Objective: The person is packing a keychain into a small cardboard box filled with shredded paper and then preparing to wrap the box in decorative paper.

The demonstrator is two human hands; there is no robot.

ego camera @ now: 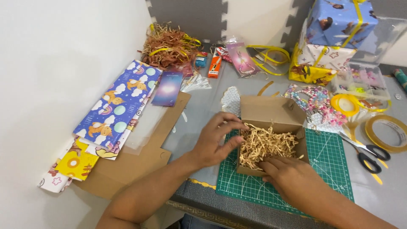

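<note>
Padding step — left hand [214, 142] open, fingers spread on box [271, 112] rim; right hand [286, 171] open, pressing paper shreds [267, 144] — next: level filler.

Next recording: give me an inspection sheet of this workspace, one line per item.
Surface: grey table with green cutting mat.
Job's things: open cardboard box on the mat, filled with tan shredded paper.
Clutter: wrapping paper sheets, scissors, tape rolls, beads, wrapped gifts.
Hands: left hand at the box's left wall; right hand at its near edge, fingers in the shreds.
Cables: nothing seen.
Surroundings: white wall, grey foam tiles.
</note>
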